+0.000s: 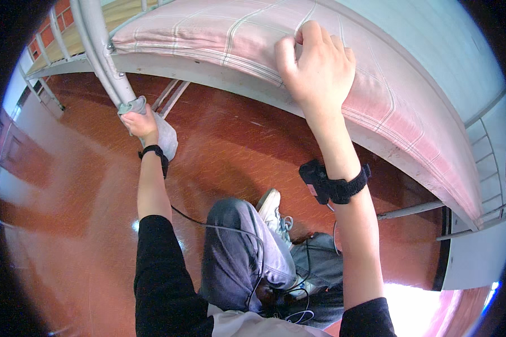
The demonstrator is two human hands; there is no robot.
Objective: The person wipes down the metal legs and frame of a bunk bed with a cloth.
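Observation:
My left hand (140, 123) grips a grey-green cloth (165, 137) around the lower part of a white metal bed post (119, 82). One end of the cloth hangs down beside my wrist. On the pink checked mattress cover (253, 31) rests my right hand (320, 67), back of the hand upward. Its fingers are loosely curled, with a gap between thumb and forefinger, and it holds nothing that I can see. The fingertips are hidden. Under the mattress runs the white bed frame rail (173, 67), with small worn spots.
A second bed frame with a bare wooden board (59, 44) adjoins at the upper left. Black cables (219, 227) run from the wrist straps across my bent knee (232, 227). Below is a shiny red-brown floor (88, 168). A white panel (474, 252) stands at the right.

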